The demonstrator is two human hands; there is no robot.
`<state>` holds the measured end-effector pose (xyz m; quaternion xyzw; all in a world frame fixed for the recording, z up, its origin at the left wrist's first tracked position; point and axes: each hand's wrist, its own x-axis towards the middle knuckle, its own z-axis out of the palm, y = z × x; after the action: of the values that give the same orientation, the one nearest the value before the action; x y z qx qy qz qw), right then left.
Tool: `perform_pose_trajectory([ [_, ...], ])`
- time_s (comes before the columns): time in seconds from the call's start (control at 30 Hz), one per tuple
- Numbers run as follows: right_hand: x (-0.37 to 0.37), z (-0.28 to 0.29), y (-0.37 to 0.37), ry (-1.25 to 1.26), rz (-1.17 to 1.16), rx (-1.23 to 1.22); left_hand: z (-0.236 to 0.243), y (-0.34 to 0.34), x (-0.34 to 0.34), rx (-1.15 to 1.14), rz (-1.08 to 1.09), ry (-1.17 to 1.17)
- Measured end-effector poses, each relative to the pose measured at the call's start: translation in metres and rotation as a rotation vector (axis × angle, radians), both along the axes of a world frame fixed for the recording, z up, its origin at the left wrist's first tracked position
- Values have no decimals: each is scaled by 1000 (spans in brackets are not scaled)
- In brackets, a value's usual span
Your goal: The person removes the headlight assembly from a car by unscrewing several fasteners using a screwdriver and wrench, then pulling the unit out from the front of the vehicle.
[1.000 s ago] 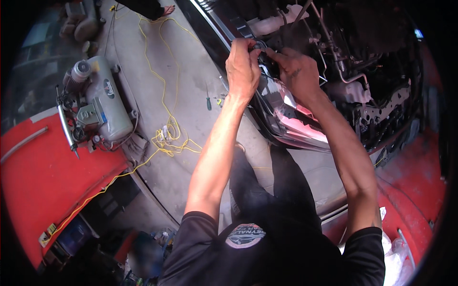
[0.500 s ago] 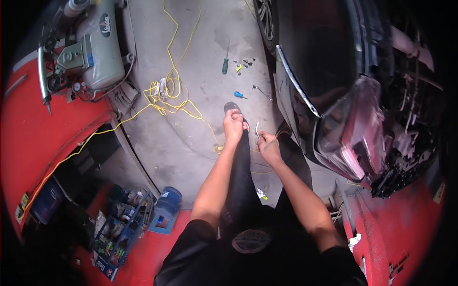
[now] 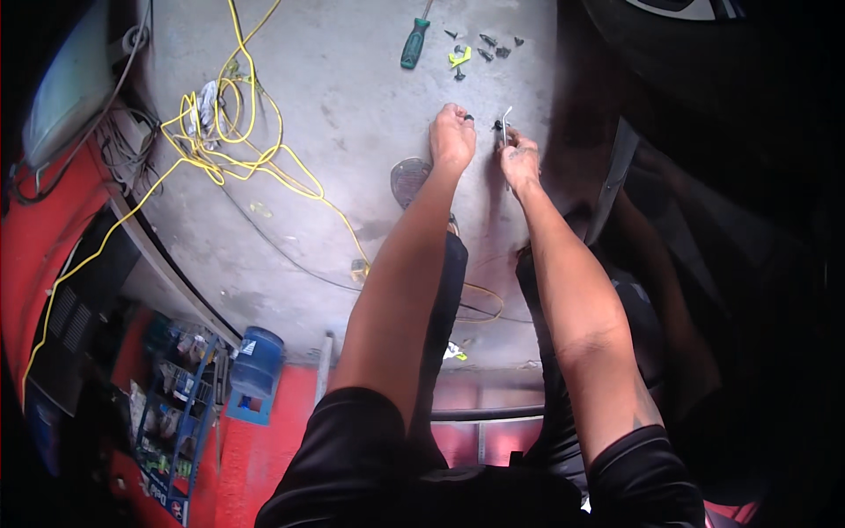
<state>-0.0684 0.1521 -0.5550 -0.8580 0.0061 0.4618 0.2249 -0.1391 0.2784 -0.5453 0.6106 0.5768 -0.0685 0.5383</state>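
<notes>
My left hand (image 3: 452, 141) is closed low over the floor, with a small black piece (image 3: 468, 117) showing at its fingertips; I cannot make out its kind. Just to the right, my right hand (image 3: 519, 159) grips a thin silver tool with a bent tip (image 3: 506, 119), held upright. Beside that tip is a small dark end of something (image 3: 498, 126), the rest of it hidden by my right hand. Beyond both hands lie several black plastic clips (image 3: 487, 55), a yellow-green clip (image 3: 459, 57) and a green-handled screwdriver (image 3: 413, 46).
A tangled yellow cord (image 3: 224, 158) spreads over the concrete at left. The dark car side (image 3: 695, 97) closes off the right. A blue water jug (image 3: 257, 359) and a cluttered blue rack (image 3: 189, 396) stand at lower left. My shoe (image 3: 409, 180) is beside my left forearm.
The view has come lower and nearer to the floor. Both hands have reached forward toward the scattered clips. The blue screwdriver has gone out of sight around my left hand.
</notes>
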Motion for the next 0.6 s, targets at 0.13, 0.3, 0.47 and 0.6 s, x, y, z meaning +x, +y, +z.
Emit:
perform_pose_trajectory([
  [0.13, -29, 82, -37, -93, 87, 89, 38, -29, -35, 165, -230, -161],
  [0.3, -94, 322, -117, 125, 269, 385, 150, -118, -161, -230, -187, -14],
  [0.47, -19, 627, -158, -228, 384, 525, 365, -139, -84, -309, -96, -188],
  [0.6, 99, 749, -200, -991, 277, 176, 533, -130, 17, -116, -160, -429],
])
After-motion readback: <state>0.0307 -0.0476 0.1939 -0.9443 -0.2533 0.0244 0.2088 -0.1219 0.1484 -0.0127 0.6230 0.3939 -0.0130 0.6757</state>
